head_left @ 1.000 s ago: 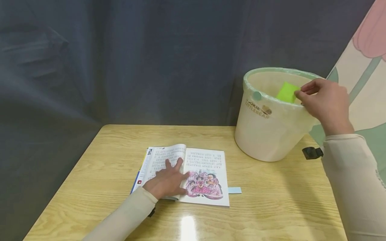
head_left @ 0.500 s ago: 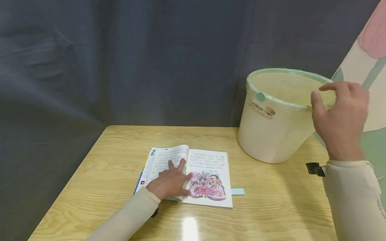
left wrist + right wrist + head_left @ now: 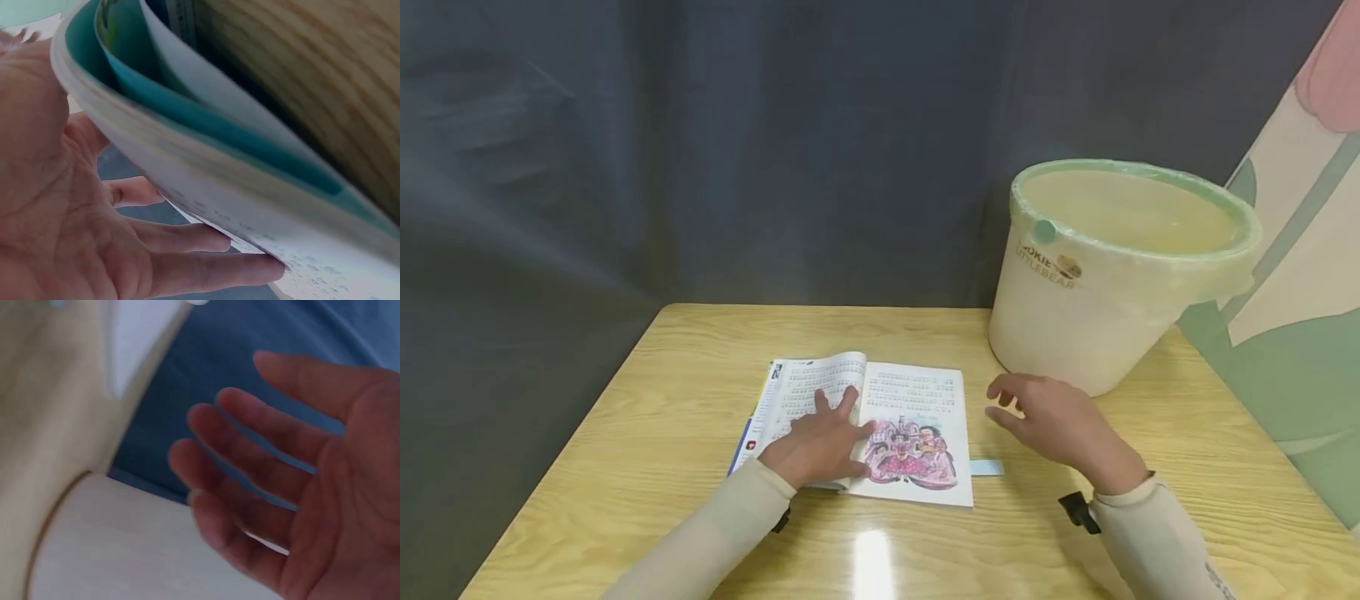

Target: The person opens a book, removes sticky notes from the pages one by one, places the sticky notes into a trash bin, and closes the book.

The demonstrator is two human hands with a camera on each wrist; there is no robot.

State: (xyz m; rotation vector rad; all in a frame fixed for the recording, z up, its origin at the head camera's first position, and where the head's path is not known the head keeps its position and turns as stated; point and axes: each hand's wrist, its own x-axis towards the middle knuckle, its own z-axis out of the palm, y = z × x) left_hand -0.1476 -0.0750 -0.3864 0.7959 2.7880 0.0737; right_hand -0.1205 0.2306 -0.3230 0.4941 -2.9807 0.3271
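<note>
An open book [image 3: 917, 387] lies on the table, printed text on both pages and a pink drawing on the right-hand one. My left hand [image 3: 816, 442] rests spread across its middle, fingers straight and apart on the pages. In the left wrist view the fingertips touch the book's [image 3: 250, 200] page, and its left leaves bow up off the wood. From under the right-hand page a pale blue paper strip [image 3: 987, 467] sticks out. My right hand [image 3: 1063, 425] hovers between book and bin, holding nothing, its fingers loosely bent in the right wrist view.
A cream bin [image 3: 1067, 325] with a green rim and a clear liner stands at the table's back right. Behind the wooden table [image 3: 647, 400] hangs a dark curtain [image 3: 835, 167]. A floral panel [image 3: 1307, 250] is at the right.
A green paper square pinched in my right hand at the bin's mouth left the fingers. That hand then came down and left toward the book. My left hand stayed on the pages.
</note>
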